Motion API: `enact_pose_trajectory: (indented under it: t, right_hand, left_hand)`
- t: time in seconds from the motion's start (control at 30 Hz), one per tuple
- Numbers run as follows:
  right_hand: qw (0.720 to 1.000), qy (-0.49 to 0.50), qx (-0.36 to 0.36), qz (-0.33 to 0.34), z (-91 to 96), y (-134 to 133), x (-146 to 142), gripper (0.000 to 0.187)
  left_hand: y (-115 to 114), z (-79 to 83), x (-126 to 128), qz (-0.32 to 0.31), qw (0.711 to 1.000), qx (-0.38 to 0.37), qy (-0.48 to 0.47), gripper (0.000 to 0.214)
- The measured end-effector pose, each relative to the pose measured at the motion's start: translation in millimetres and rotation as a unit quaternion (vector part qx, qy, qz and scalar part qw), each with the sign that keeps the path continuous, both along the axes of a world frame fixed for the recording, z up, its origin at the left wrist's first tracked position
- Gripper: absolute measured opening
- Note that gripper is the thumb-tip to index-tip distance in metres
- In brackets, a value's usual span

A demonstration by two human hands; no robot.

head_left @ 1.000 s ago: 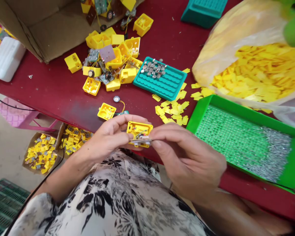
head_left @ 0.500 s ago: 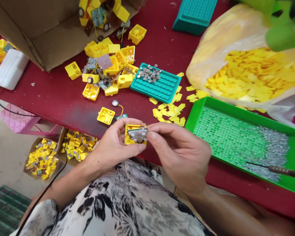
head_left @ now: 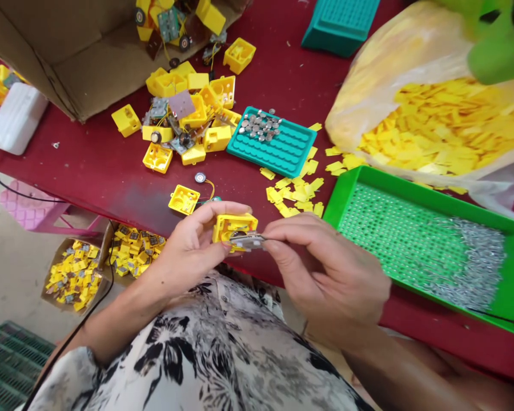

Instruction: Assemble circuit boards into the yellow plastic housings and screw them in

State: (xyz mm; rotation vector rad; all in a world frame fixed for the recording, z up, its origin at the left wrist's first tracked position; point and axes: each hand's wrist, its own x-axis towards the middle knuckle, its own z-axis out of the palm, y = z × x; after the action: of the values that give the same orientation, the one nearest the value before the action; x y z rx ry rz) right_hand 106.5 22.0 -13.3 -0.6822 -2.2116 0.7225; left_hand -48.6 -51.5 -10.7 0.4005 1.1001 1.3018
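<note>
Square yellow plastic box (head_left: 228, 224) now tilted in left hand (head_left: 191, 248), fingers (head_left: 223, 210) curled around its side; right hand (head_left: 321, 274) pinching small silver plate (head_left: 249, 241) between fingertips, plate shifted down to box's lower edge, held above dark red worktop (head_left: 89, 171)

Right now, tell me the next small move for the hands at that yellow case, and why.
Probably press the small flat board into the yellow plastic case with the right hand. Its fingers pinch the board at the case's open edge, where it appears not fully seated, and the left hand is gripping the case steady.
</note>
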Motion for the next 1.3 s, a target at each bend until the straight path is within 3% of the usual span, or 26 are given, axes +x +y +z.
enact_pose_trajectory:
  t: [0.27,0.57,0.9,1.13,1.3]
  right_hand:
    - [0.998,-0.051,0.017,0.034,9.2,4.4,2.0,0.013]
    - [1.000,-0.003,-0.028,-0.004,5.6,-1.3,4.2,0.014]
    - [0.994,-0.014,0.018,0.104,13.7,8.7,6.7,0.018]
    - [0.992,-0.036,0.032,0.120,17.6,16.4,5.4,0.015]
    - [0.995,-0.026,0.029,0.095,16.2,14.6,0.9,0.010]
  left_hand:
    - [-3.3,3.7,0.6,-0.008,0.998,-0.023,-0.064,0.033]
    - [-1.9,7.2,0.0,-0.022,0.997,-0.014,-0.074,0.033]
    - [-0.2,6.3,1.5,-0.054,0.995,-0.017,-0.076,0.038]
    - [-2.4,2.3,-1.3,-0.058,0.997,0.026,-0.042,0.040]
    - [-2.0,-3.2,-0.1,-0.039,0.997,0.035,-0.063,0.038]
